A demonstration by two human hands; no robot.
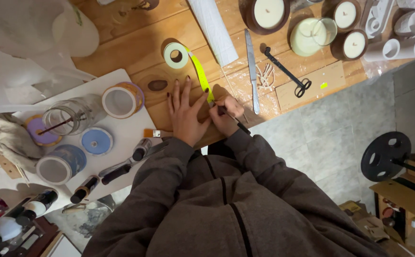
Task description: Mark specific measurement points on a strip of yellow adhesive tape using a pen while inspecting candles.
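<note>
This looks like a home craft corner set up for making candles, not a factory or shop. A wooden table (136,52) partly covered in plastic wrap holds poured candles (268,13) in dark round holders, a pile of loose wicks (266,77), a black wick trimmer (287,72), a knife (251,71) and white moulds (402,33), while a white board (122,143) carries paint-stained tape rolls (122,99) and a jar (74,114). The tiled floor (321,138), a weight plate (385,156) and cardboard boxes (402,200) alongside suggest a spare room in a home.
</note>
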